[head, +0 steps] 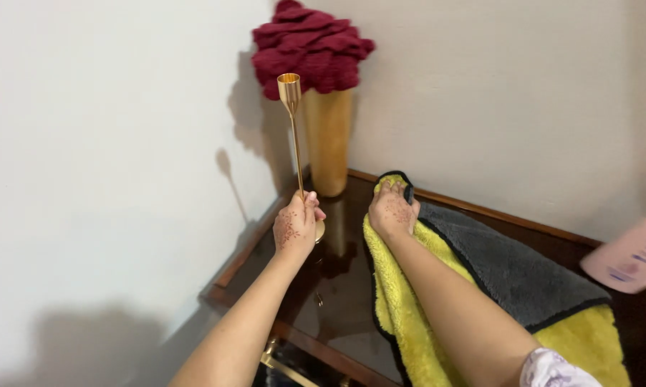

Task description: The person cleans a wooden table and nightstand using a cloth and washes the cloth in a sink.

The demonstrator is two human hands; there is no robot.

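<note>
My left hand point(296, 226) grips the thin stem of a tall gold candle holder point(291, 97) near its round base and holds it upright above the dark glossy tabletop point(323, 294). Its cup stands high, in front of the vase. My right hand point(391, 211) lies flat, fingers spread, pressing on a yellow and grey cloth point(495, 279) spread over the table. The cloth's yellow edge lies under my palm, and my forearm runs across it.
A gold vase point(328, 140) with dark red flowers point(310, 46) stands in the table's back corner against the white walls. A pink object point(631, 254) pokes in at the right edge. The table's wooden rim point(480, 210) runs along the wall.
</note>
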